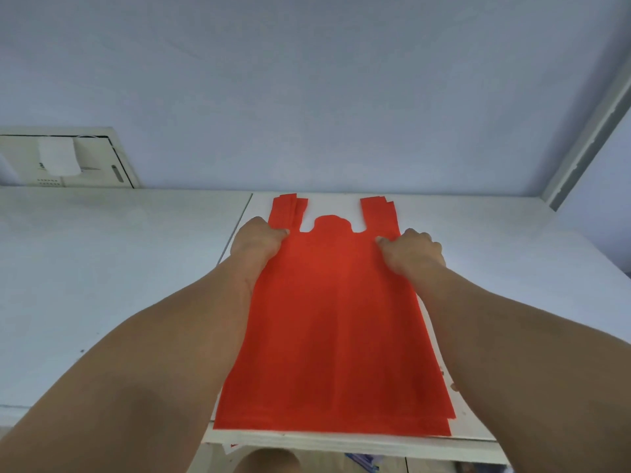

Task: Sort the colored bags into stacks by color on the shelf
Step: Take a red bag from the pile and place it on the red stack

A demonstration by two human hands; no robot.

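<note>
Your two hands are on a flat stack of red, thin vest-style carrier bags (333,319) that lies on the white shelf (478,240), its bottom edge along the shelf's near edge and its two handle loops pointing toward the far edge by the pale blue wall (324,97). The bags under the top one show as slightly offset layers at the handles and at the near right corner of the stack.

Your left hand (259,238) sits at the stack's left side just below the left handle loop, fingers curled down onto the red material and bunching it at the edge. Your right hand (411,249) mirrors it on the right side below the right handle loop, fingers curled in and pinching the bag's edge. Both forearms run along the stack's long sides.

To the left, a second white surface (102,268) adjoins the shelf along a seam. At its far left corner a white wall panel with a small door (78,158) stands against the wall. A white trim strip (587,131) climbs the wall at the far right corner.
</note>
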